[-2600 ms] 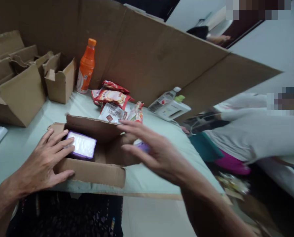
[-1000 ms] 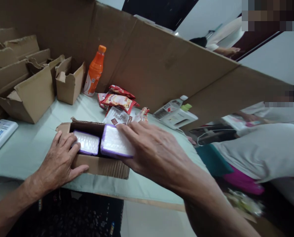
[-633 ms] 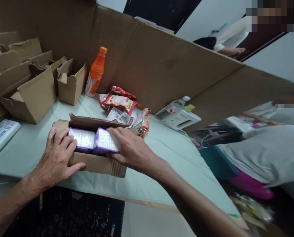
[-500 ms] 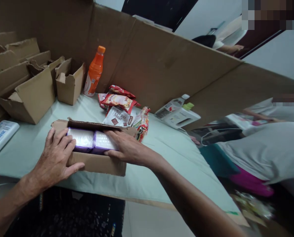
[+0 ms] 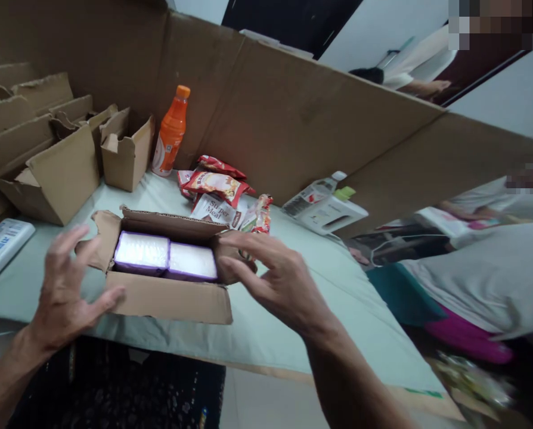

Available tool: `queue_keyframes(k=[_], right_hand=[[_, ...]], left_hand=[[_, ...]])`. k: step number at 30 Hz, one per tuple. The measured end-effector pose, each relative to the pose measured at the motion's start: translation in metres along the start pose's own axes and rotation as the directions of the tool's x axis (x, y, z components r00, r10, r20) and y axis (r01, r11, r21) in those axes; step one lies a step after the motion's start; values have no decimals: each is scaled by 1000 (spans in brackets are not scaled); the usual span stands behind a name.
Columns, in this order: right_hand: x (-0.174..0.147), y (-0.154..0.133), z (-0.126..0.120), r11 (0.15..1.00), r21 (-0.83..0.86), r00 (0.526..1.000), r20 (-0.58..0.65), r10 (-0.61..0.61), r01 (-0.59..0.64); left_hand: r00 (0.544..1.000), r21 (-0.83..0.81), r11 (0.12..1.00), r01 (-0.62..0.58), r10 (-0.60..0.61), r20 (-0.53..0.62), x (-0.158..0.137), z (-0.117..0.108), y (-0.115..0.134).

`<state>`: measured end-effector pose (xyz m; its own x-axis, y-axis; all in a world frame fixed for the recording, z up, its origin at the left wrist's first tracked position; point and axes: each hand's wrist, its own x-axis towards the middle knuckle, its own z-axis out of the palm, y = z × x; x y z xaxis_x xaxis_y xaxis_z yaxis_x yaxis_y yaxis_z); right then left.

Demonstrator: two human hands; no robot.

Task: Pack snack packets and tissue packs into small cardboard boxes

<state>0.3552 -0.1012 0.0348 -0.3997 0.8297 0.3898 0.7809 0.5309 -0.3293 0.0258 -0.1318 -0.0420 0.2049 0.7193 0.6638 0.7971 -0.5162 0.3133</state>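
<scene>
An open cardboard box (image 5: 172, 301) lies on the cloth-covered table in front of me, its flaps folded outward. Inside it, two white packs with purple edges sit side by side: a left pack (image 5: 141, 251) and a right pack (image 5: 192, 260). Beside the box's left end is my left hand (image 5: 67, 286), fingers spread and holding nothing, slightly blurred. My right hand (image 5: 284, 274) hovers at the right end, close to the flap there, with its fingers apart and nothing in them.
Several cardboard boxes (image 5: 65, 173) stand at the left near a white device (image 5: 2, 247). Behind the box are an orange bottle (image 5: 172, 134), red snack packets (image 5: 217, 182) and a white jug (image 5: 331, 214). A cardboard partition (image 5: 293, 113) runs along the back. Other people are at the right.
Both hands have come off the packs and box and moved apart, the left outward to the left, the right to the right. The two packs remain in the box, now uncovered.
</scene>
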Motion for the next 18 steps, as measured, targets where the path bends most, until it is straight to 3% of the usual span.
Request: queue_keyframes(k=[2,4,8,12,15,18], right_hand=[[-5,1,-6,1000,31,1000,6,-1,1],[0,3,-4,998,42,991,123,-42,37],[27,18,14,999,17,980,194,-38,35],[42,39,21,989,135,978,206,30,-58],[39,49,16,933,330,970,235,67,-144],[26,52,9,862,452,968,192,160,-232]], left_hand=[[979,-94,977,193,-198,-54,-11,-2,-6],[936,-257,907,334,-352,-26,-19,2,-10],[911,-461,801,382,-412,38,-24,12,-4],[940,-416,848,329,-335,60,-18,12,10],[979,-359,917,172,-120,164,-10,8,10],[965,-335,942,13,76,250,-1,4,3]])
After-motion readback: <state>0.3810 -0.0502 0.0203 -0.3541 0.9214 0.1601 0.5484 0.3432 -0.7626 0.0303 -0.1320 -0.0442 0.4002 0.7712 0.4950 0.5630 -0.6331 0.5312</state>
